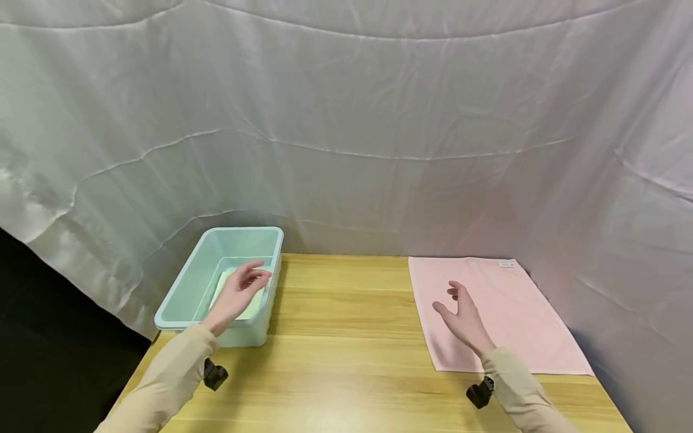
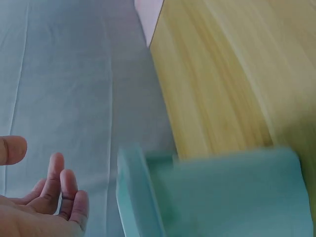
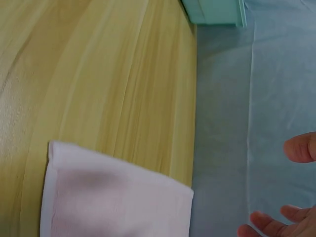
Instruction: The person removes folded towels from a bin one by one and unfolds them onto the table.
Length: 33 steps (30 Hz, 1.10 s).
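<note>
My left hand [image 1: 239, 296] hovers over the mint-green plastic bin [image 1: 184, 264] at the left of the table, its fingers loosely bent and nothing between them. Inside the bin, partly hidden behind that hand, lies a pale yellow-green flat piece [image 1: 252, 309]. On the right, my right hand [image 1: 464, 317] hangs above a pink towel [image 1: 520, 319], thumb spread from relaxed fingers, holding nothing. The towel lies flat with a small white label [image 1: 506, 264] at its far edge. In the left wrist view the bin's wall [image 2: 232, 192] stands beside the left hand.
A wooden table [image 1: 346, 337] carries the bin and the towel, with bare wood between them. Grey-white curtain [image 1: 346, 120] hangs along the back and sides. A black area [image 1: 54, 337] lies beyond the table on the left.
</note>
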### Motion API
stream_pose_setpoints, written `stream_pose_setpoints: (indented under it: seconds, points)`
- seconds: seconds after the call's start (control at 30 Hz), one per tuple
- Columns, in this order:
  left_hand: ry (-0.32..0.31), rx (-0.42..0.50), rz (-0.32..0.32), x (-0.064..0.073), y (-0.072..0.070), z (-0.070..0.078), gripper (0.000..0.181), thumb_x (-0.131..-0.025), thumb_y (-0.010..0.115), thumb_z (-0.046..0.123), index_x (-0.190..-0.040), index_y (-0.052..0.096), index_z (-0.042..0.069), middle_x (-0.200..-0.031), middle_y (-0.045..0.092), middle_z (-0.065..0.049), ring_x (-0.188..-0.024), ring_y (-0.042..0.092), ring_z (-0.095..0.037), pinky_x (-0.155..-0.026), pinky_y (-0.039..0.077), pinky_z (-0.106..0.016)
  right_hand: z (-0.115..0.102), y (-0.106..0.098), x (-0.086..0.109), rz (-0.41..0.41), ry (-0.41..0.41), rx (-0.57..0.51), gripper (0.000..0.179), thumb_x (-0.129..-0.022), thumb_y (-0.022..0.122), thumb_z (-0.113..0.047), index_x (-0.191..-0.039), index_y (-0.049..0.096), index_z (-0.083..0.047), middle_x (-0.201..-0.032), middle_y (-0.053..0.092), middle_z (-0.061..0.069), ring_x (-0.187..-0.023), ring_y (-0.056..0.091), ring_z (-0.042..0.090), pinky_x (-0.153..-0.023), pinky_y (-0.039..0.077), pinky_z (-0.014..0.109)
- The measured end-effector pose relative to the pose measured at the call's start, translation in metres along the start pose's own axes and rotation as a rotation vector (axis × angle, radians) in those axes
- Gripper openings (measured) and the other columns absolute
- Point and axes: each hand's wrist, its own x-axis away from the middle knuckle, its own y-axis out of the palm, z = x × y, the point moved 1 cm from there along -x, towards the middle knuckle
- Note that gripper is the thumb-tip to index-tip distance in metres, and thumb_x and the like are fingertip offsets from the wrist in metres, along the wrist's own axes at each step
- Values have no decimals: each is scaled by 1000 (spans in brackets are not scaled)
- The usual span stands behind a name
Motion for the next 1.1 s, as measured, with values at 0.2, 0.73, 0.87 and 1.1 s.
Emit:
stream_pose_setpoints:
  seconds: [0.2, 0.73, 0.87, 1.1]
  points:
    - [-20, -79, 105, 3, -39, -23, 51, -106, 50, 18, -148, 37, -7, -138, 54, -30, -120, 53, -19, -111, 40, -30, -11, 8, 2, -23, -35, 1, 69, -100, 58, -23, -154, 23, 5, -149, 39, 33, -140, 36, 48, -115, 35, 63]
    - [-308, -250, 294, 20, -91, -74, 62, -104, 48, 28, -153, 28, -5, -154, 30, -32, -145, 14, -55, -118, 14, -67, -22, 21, 4, -41, -87, 11, 69, -99, 60, -23, -153, 26, 5, -147, 42, 31, -137, 40, 47, -112, 37, 63]
    - [-319, -267, 283, 21, -95, -77, 63, -104, 47, 27, -152, 28, -8, -154, 24, -37, -144, 18, -56, -117, 17, -67, -21, 22, 3, -50, -85, 13, 70, -99, 60, -24, -153, 26, 4, -148, 41, 30, -137, 39, 46, -112, 37, 62]
    - [-299, -279, 270, 20, -101, -78, 65, -102, 50, 24, -150, 27, -13, -152, 25, -41, -142, 26, -54, -117, 25, -62, -18, 21, 2, -46, -92, 23, 69, -99, 60, -24, -153, 26, 4, -149, 40, 31, -136, 40, 46, -111, 38, 63]
